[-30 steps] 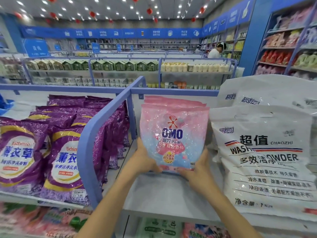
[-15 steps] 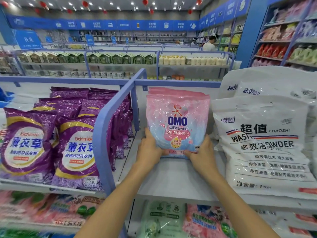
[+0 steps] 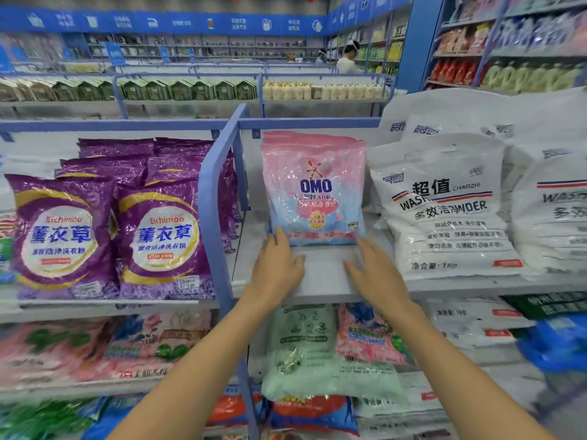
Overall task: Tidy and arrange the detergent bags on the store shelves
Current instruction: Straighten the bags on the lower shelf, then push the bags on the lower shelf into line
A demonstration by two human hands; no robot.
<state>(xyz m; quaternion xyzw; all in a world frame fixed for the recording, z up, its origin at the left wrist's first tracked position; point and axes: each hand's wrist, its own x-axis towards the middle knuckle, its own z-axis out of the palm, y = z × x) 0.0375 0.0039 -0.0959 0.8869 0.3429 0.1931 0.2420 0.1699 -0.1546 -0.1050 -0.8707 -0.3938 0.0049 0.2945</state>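
Shelf board: a pale grey board is seen, bare along the middle of its front edge and closed at the back by a blue rail.
Divider: a curved blue divider is fixed across the board from front to back.
Left section: purple lavender bags are stood upright in two files, several deep, up to the front edge.
Middle section: pink OMO bags are stood upright in one file, just right of the divider and set back from the front edge.
Right section: white washing-powder bags are leaned back in rows just beside the pink file and brought nearly to the front edge.
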